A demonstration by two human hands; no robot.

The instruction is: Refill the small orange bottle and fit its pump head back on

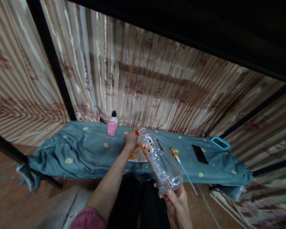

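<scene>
My right hand (175, 199) grips the base of a clear plastic bottle (157, 159) with an orange label, tilted so its open mouth points away toward the bench. My left hand (131, 140) reaches forward to the bottle's mouth, its fingers closed near an orange-and-white object (135, 155) lying on the blue cloth (85, 152); what the fingers hold is hidden. An orange-topped pump tube (180, 160) lies on the cloth just right of the bottle.
A small pink-labelled bottle with a black cap (112, 124) stands at the back of the bench. A black phone (200, 154) and a blue-cased device (220, 143) lie to the right. Striped curtains (157, 89) hang behind, and black frame bars cross them.
</scene>
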